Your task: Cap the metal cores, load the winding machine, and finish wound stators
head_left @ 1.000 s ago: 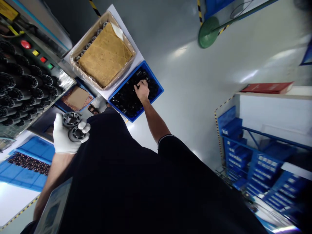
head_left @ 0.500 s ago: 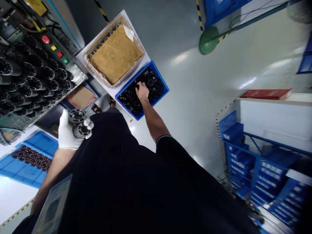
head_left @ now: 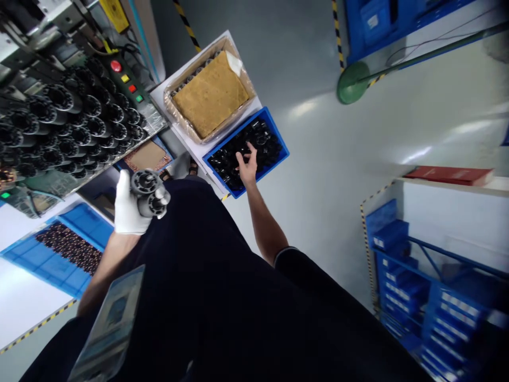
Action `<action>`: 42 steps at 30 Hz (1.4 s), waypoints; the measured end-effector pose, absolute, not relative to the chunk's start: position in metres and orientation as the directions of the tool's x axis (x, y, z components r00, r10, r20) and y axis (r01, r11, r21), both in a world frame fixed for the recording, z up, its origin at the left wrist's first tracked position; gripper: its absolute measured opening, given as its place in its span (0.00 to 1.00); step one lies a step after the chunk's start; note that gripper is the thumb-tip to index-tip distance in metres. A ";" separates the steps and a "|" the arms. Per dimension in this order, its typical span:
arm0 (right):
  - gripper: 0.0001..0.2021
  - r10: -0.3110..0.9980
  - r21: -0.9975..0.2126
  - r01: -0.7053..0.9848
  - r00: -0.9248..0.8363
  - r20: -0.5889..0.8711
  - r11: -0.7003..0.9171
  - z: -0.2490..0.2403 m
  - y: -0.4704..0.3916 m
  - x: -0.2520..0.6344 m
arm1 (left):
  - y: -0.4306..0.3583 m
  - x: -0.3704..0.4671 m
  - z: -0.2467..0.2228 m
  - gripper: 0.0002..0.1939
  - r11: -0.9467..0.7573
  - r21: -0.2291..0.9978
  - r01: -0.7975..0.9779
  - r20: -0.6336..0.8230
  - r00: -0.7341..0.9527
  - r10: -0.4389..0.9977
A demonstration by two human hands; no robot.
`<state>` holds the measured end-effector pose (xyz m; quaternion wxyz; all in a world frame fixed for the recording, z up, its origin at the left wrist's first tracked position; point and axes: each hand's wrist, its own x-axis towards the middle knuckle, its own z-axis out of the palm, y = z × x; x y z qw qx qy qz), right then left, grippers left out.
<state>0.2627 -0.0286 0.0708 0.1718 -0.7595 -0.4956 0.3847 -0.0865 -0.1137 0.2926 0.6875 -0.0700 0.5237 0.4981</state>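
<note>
So my left hand (head_left: pixel 132 210) has the white glove on and is wrapped round two grey tubes (head_left: pixel 146 206), thumb along the left side, fingertips hooked over the right. The tubes sit side by side in the grip, to the left of the blue bin (head_left: pixel 279 133). Their slotted open ends face up at me, so the long axes run pretty much down my line of sight; the near one leans right enough to show some side wall. Can't see the bottom ends, they're down in the glove, and my fingertips cover a bit of the near rim.

My bare right hand (head_left: pixel 247 165) is over the bin, thumb standing well apart from the fingers. Can't tell if the tips touch the black parts (head_left: pixel 264 139), which are one dark jumble anyway.

Far side of the bin there's a carton (head_left: pixel 180 115), contents mostly hidden under a brown sheet (head_left: pixel 212 95). The stack (head_left: pixel 97 126) of similar tubes on the left gets cut off by the edge of view, and the blue shelves (head_left: pixel 409 286) on the right are cut off and blurry.
</note>
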 end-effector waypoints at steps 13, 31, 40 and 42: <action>0.21 0.896 -0.934 -0.054 -0.267 0.356 0.354 0.310 -0.053 0.091 | -0.117 -0.066 0.338 0.31 0.211 0.811 -0.546 -0.419 -0.288 0.861; 0.30 0.877 -0.951 0.065 -0.410 0.251 0.303 0.319 -0.081 0.061 | -0.163 -0.097 0.335 0.28 0.014 0.927 -0.376 -0.193 -0.444 0.875; 0.12 0.813 -0.913 0.058 -0.479 0.329 0.404 0.331 -0.072 0.046 | -0.169 -0.110 0.316 0.34 0.005 0.853 -0.522 -0.260 -0.417 0.871; 0.16 0.834 -0.938 0.012 -0.462 0.301 0.345 0.335 -0.069 0.049 | -0.169 -0.114 0.316 0.37 -0.009 0.807 -0.591 -0.288 -0.407 0.867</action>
